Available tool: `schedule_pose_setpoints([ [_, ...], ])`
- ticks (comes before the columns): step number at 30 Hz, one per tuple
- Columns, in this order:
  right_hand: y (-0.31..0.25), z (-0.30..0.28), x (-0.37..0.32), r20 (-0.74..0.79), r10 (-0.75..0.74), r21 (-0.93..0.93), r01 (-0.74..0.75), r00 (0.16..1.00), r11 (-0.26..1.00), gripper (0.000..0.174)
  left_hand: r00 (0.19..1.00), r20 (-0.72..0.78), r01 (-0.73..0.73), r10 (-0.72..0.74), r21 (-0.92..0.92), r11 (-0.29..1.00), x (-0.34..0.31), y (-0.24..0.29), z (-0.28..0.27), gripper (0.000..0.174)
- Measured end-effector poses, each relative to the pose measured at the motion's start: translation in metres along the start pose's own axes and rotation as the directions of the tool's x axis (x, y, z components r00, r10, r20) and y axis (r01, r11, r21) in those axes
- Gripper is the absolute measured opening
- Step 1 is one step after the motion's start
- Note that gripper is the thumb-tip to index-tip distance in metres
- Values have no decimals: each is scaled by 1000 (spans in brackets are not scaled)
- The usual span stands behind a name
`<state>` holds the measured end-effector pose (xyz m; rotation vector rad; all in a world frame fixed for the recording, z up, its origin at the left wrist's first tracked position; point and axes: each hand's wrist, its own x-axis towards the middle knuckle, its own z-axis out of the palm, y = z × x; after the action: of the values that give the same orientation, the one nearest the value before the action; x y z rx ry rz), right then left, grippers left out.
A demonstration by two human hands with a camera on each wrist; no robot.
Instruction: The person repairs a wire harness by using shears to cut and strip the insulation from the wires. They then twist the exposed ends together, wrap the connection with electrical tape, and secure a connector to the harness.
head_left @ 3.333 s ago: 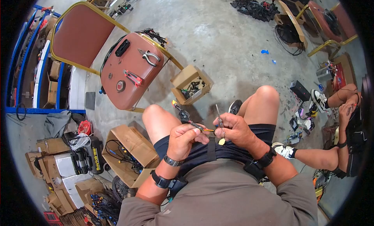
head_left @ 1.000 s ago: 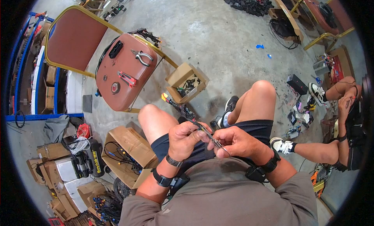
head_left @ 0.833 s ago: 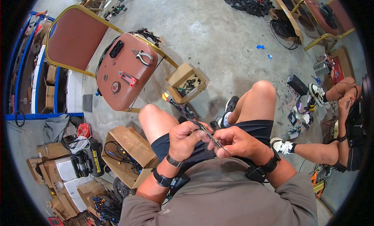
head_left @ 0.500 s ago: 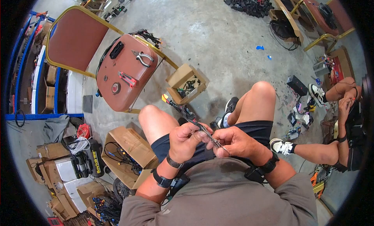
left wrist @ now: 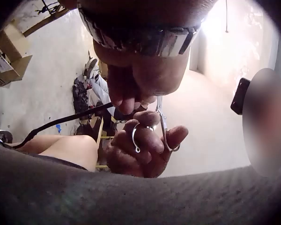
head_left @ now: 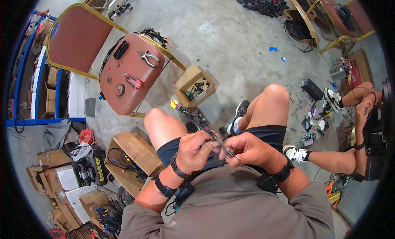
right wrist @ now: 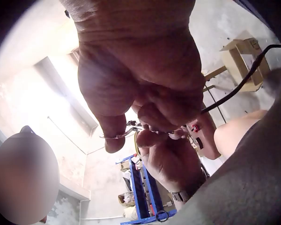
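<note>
My left hand [head_left: 194,151] pinches a black sheathed cable [left wrist: 68,119] between thumb and fingers. The cable runs away past the left knee to a yellow-and-red tipped end [head_left: 175,104]. My right hand [head_left: 256,150] holds small metal scissors [left wrist: 163,123], the thumb through one ring handle and the fingers by the other, which looks like an open hook. In the head view the scissors lie slanted between the two hands, their tips right at the left fingertips. The hands meet over the lap, and the fingers hide the cable's near end.
A brown chair [head_left: 131,70] bears pliers [head_left: 148,59], a red cutter [head_left: 132,81] and a tape roll [head_left: 119,90]. Cardboard boxes [head_left: 195,86] stand beyond the knees and by the left leg [head_left: 133,156]. Another person's legs [head_left: 333,163] extend from the right.
Since the earliest frame, the right hand has turned the scissors from pointing away to lying against the left fingertips. Coloured wires between the hands are now covered. Lately only the head view shifts slightly.
</note>
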<state>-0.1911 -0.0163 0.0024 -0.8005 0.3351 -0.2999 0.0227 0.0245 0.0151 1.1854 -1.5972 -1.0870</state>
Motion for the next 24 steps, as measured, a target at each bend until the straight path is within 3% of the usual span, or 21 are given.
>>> schedule_pose_setpoints([
  [2, -6, 0, -5, 6, 11, -2, -11, 1000, 1000, 30, 994, 96, -50, 43, 71, 996, 0, -3, -2, 7],
  [5, -18, 2, -14, -32, 98, -32, -99, 995, 995, 26, 987, 127, -113, 98, 117, 987, 1, 0, -3, 4],
  [8, -26, -2, -20, -26, 134, -148, -137, 991, 979, 24, 980, 183, -112, 77, 190, 975, 4, 8, -3, 4],
  [12, -33, -6, -27, 10, 211, -228, -204, 977, 952, 24, 972, 204, -150, 115, 167, 974, 4, 10, -2, 9],
  [19, -44, -19, -26, 83, 325, -355, -276, 942, 893, 25, 866, 483, -318, 130, 332, 888, 16, 18, -20, 22],
  [23, -39, -24, -17, 64, 249, -266, -224, 966, 937, 23, 934, 345, -185, 92, 247, 951, 12, 5, -13, 16],
  [24, -31, -24, -15, 47, 209, -213, -195, 977, 957, 22, 969, 245, 36, -37, 6, 999, 10, 0, -8, 12],
])
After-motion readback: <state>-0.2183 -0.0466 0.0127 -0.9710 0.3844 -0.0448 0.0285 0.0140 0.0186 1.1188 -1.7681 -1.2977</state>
